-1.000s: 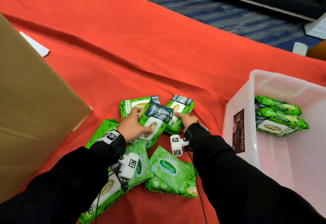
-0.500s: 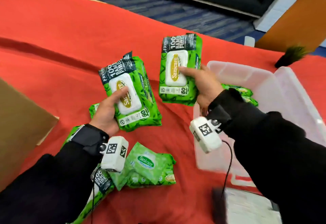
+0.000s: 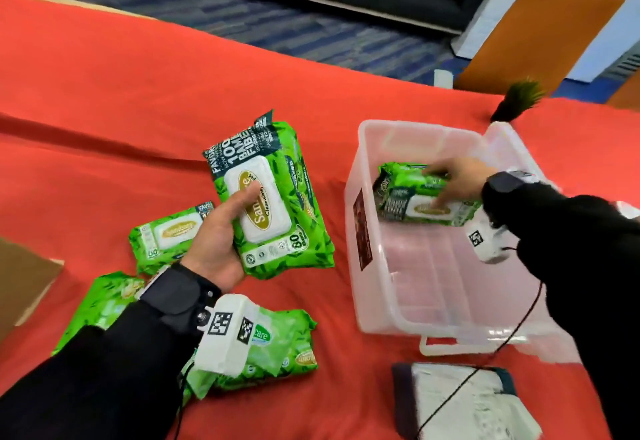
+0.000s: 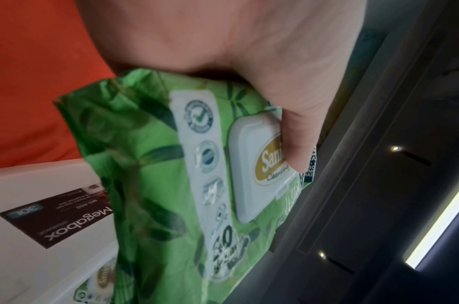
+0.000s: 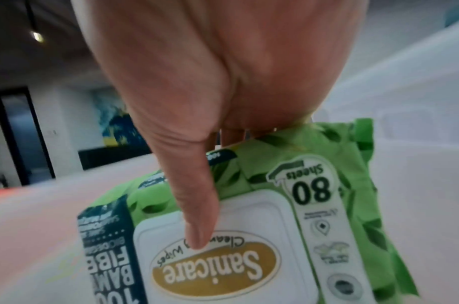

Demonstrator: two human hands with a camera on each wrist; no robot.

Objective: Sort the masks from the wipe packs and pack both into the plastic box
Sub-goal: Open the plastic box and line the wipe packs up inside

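Note:
My left hand (image 3: 221, 232) grips a green Sanicare wipe pack (image 3: 273, 197) above the red cloth, thumb on its white lid; the left wrist view shows that pack (image 4: 155, 185) with my thumb across the lid. My right hand (image 3: 453, 180) reaches inside the clear plastic box (image 3: 429, 329) and holds another green wipe pack (image 3: 412, 209) over packs lying at the box's far end. In the right wrist view my thumb presses that pack's (image 5: 275, 236) white lid. Several more green wipe packs (image 3: 166, 235) lie on the cloth by my left arm. A pack of white masks (image 3: 464, 401) lies in front of the box.
Red cloth (image 3: 138, 93) covers the table. A brown cardboard sheet (image 3: 20, 277) lies at the left edge. A small green plant (image 3: 519, 97) and an orange chair (image 3: 540, 24) stand beyond the box. The box's lid (image 3: 519, 149) hangs off its far right side.
Both hands lifted a wipe pack off the cloth. My right hand then carried its pack to the right and down into the box; the left holds its pack at about the same height.

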